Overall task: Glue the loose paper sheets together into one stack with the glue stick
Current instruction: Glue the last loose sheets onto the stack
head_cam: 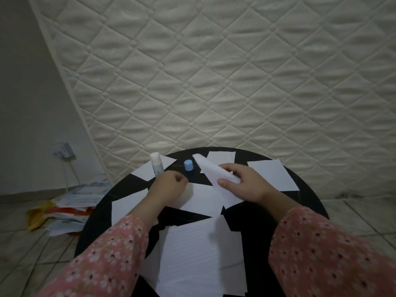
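While your left hand [169, 186] grips the glue stick [156, 164] upright by its lower end, fingers curled round the barrel, the stick's uncapped white tip points up over the far-left part of the round black table [308, 189]. Its blue cap [188, 165] stands on bare tabletop just right of the stick, apart from both hands.

Your right hand [242, 183] pinches a bent paper sheet [211, 170], thumb on the near face, fingers wrapped over the far edge. The sheet is lifted and tilted, one corner pointing up-left toward the cap, the lower end hanging over a flat sheet [201, 200] that lies between your hands.

Loose white sheets sit scattered on the table: one under the stick at far left [147, 171], one at the far edge [221, 157], one far right [272, 174], one near your left forearm [126, 205]. A larger lined sheet pile [199, 254] lies nearest you, overlapping the table's front edge.

Pink floral sleeves [321, 249] cover both forearms. A quilted mattress [235, 71] leans behind the table. On the tiled floor to the left, a heap of papers and packets [68, 209] lies below a wall socket [63, 150] with a cable plugged in.
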